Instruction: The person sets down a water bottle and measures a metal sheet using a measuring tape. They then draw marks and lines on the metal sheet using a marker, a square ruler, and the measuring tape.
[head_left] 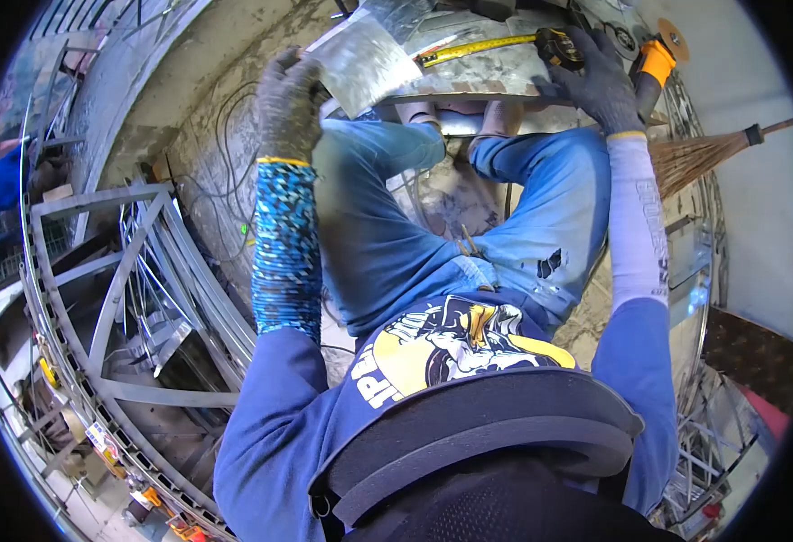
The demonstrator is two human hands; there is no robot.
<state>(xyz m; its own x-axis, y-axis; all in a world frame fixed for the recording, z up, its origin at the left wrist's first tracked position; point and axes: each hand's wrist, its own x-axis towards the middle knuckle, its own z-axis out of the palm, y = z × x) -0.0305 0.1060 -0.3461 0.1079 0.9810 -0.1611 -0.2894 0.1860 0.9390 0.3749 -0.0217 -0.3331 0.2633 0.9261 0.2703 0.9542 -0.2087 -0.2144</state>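
My left hand (288,107), in a dark glove and slightly blurred, has its fingers curled at the left edge of a flat metal sheet (369,65). That sheet lies at an angle over the front edge of a low metal worktop (469,83). At the right of the worktop, my gloved right hand (600,81) is closed around the black case of a tape measure (557,49). Its yellow blade (480,50) is drawn out leftward, reaching close to the sheet. Part of the case is hidden by my fingers.
An orange angle grinder (657,65) with a disc sits beyond my right hand. A straw broom (705,161) lies on the right. Cables (225,135) run over the floor. On the left stand a welded metal frame (130,390) and metal lengths; someone in blue (6,179) is farther off.
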